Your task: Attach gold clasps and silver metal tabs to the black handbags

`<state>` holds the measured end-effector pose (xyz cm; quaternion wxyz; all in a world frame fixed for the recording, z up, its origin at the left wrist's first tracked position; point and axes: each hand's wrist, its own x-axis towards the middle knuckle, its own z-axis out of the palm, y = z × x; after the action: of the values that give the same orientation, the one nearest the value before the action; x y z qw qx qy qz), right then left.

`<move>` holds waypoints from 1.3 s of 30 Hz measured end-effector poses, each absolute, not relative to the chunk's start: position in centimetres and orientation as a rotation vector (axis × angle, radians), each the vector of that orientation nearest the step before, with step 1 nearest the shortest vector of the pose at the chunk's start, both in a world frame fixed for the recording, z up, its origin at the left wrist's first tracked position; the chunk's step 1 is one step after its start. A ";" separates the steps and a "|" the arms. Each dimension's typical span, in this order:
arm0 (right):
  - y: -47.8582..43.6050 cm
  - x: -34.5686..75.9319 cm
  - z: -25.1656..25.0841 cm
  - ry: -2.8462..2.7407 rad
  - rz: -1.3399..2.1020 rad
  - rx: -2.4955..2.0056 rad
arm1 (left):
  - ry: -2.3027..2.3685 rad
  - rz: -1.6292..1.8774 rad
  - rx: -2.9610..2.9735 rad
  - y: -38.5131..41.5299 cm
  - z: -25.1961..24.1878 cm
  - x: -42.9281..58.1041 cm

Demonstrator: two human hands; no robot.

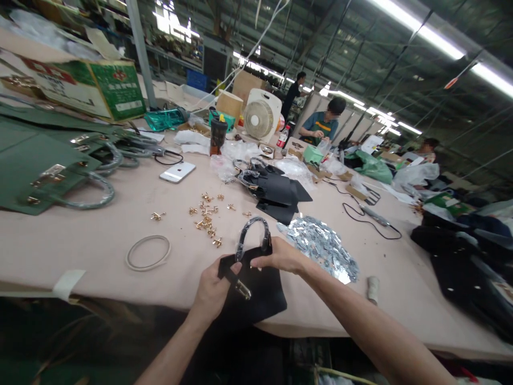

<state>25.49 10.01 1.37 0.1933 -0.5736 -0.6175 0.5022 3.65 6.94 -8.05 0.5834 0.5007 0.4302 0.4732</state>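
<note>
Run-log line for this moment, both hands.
left grip: holding black panel | right grip: at panel's top edge, beside handle | table: loose gold fittings, silver pieces heaped

bag panel (260, 299): black | fittings (206, 221): gold | metal plates (320, 247): silver | tabletop (96, 243): pinkish-beige | fan (258, 118): cream

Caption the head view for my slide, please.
Left hand and right hand hold a black bag panel with a plastic-wrapped handle, near gold-toned fittings and a pile of silvery plates.
</note>
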 end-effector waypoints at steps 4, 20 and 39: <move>9.4 25.1 0.8 -1.660 1.324 -1.690 | 1.035 1.104 1.208 6.9 -7.9 3.7; 6.1 24.8 -2.3 -1.359 1.075 -1.505 | 1.109 1.047 1.162 7.3 -7.1 3.3; 5.3 20.7 -7.1 -1.519 0.486 -1.465 | 1.408 1.126 1.452 8.4 -7.5 3.6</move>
<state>20.68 5.32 -7.09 0.4689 -0.5974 -0.6196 0.1981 3.63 8.37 -7.46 0.4019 0.5743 0.5570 0.4455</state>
